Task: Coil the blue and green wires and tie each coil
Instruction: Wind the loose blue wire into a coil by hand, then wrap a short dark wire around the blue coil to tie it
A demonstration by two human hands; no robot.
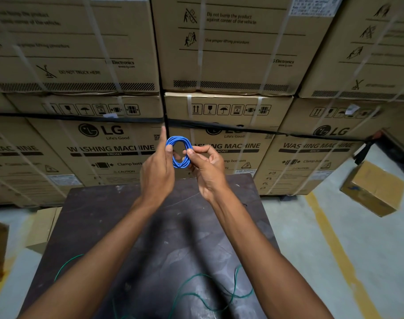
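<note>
The blue wire [179, 142] is wound into a small oval coil, held up in the air above the far end of the dark table [97, 217]. My left hand [158, 171] pinches the coil's left side with the thumb, its index finger pointing up. My right hand [205, 168] pinches the coil's right side between thumb and fingers. The green wire [221, 293] lies loose and uncoiled on the near part of the table, between and under my forearms, with a loop reaching the table's left edge.
A wall of stacked cardboard washing-machine boxes [113, 148] stands right behind the table. A small cardboard box [373, 189] sits on the concrete floor at the right, beside a yellow floor line [332, 249]. More cartons [43, 229] lie at the table's left.
</note>
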